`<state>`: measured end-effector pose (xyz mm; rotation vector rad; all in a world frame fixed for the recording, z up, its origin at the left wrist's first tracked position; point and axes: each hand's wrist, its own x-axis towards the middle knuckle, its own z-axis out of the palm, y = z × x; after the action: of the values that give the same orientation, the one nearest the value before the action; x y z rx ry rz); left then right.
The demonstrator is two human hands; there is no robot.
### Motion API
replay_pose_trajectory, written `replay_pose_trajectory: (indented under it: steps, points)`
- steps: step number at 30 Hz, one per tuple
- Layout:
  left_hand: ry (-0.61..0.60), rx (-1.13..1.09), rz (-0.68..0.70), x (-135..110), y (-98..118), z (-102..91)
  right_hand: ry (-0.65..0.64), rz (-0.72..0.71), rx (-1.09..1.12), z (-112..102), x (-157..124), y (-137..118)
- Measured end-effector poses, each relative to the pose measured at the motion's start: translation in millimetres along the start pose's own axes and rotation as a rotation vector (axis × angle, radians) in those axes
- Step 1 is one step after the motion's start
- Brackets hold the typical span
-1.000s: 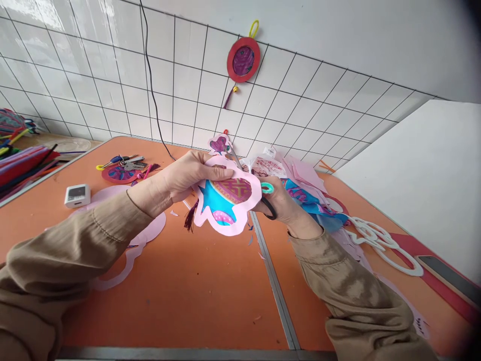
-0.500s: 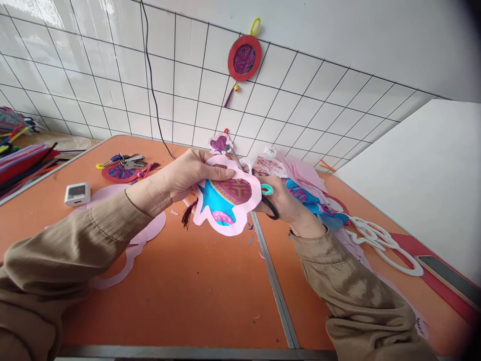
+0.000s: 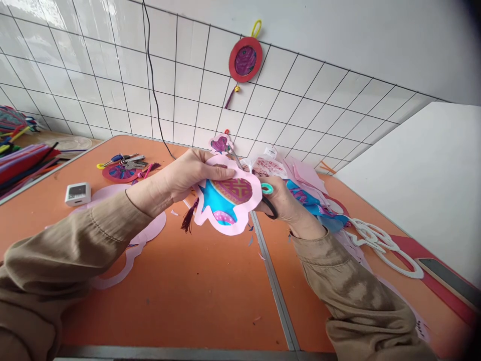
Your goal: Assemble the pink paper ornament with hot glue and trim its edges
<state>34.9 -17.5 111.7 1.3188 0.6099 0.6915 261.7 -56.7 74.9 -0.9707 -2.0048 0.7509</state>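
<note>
Currently the cutout [image 3: 218, 199], patterned cloth with a wavy pink edge, is held above the table [image 3: 180, 301]; clock readings are centred on it. Left hand [image 3: 199, 172]: pinched on the edge, 11 to 12 o'clock, thumb flat on the front face. Right hand [image 3: 283, 201]: closed around the handles of the scissors [image 3: 267, 188] at 3 o'clock, just beside the edge; metal shows past the upper edge at 12. Blades mostly hidden, cannot tell if apart. Tassel [image 3: 190, 216] hangs at 8, attachment hidden. Room to move: widest from 5 to 7, where orange surface runs between the sleeves [image 3: 86, 240] down to the metal-trimmed near edge; seam strip [image 3: 276, 296] crosses at 5. Tighter at 3: blue fabric [image 3: 306, 197] lies near the right wrist. Charger [image 3: 78, 194] at 9, keys [image 3: 132, 164] at 10, both well apart from the cutout.
</note>
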Motion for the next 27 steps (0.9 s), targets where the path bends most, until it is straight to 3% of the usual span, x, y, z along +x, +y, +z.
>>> replay_pose_trajectory:
  steps: [18,27]
  points:
    - [0.018,0.171,0.0,-1.3,1.6,-2.7,-0.181,-0.014,0.16,0.3,1.1,0.3]
    - [0.069,0.214,0.047,-1.9,3.0,-0.9,-0.166,-0.047,0.171,1.9,1.8,5.2]
